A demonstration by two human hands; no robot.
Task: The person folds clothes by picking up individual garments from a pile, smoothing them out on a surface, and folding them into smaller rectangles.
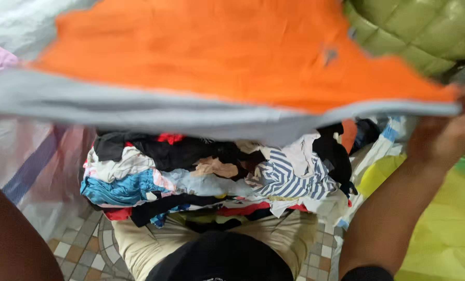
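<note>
An orange garment with a wide grey hem (201, 57) is stretched flat across the top of the view, blurred by motion. My right hand (448, 132) grips its right corner at the grey edge. Only my left forearm (9, 234) shows, rising along the lower left; the hand itself is beyond the frame's edge. Under the garment, a pile of mixed clothes (211, 177) rests on my lap, with black, blue, striped and red pieces in it.
A green quilted item (425, 31) sits at the top right. Yellow-green fabric (446, 229) lies at the right. A translucent plastic sack (40, 161) stands at the left. Tiled floor (81, 250) shows below, beside my beige trousers (139, 244).
</note>
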